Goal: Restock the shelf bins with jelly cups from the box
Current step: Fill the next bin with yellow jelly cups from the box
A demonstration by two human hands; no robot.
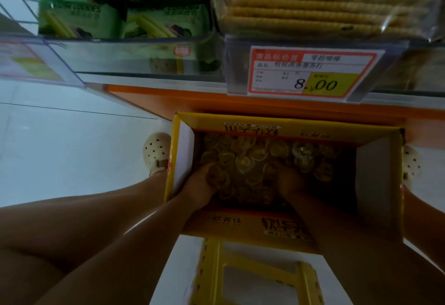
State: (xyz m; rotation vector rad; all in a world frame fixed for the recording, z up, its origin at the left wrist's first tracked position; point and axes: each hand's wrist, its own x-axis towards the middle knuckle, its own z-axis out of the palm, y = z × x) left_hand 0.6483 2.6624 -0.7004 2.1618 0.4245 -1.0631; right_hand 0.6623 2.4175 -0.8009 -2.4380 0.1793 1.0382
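Left hand (201, 185) is down inside the box (240, 226), near-left corner, fingers curled round a few jelly cups (255, 157) at the pile's edge. Right hand (289, 181) also in the box, near-centre, dug into the pile. Its fingers are buried, so can't tell if it grips or just rests.

Cups are yellow, loose, heaped across the box bottom. Right side of the box is too dark to read.

Box is yellow cardboard, flaps up, side flaps white inside. Orange shelf base (216, 102) runs along the box's far wall; touching or just shy, can't tell.

Above the box: price tag (313, 73) reading 8.00, clipped to a clear shelf bin (240, 68) holding cracker packs (325, 10). Up-left of the box: green packets (154, 22).

Cream clog (156, 150) just beside the box's left wall, second clog (411, 162) by the right wall. Yellow stool (255, 271) on the box's near side, partly under the near flap.
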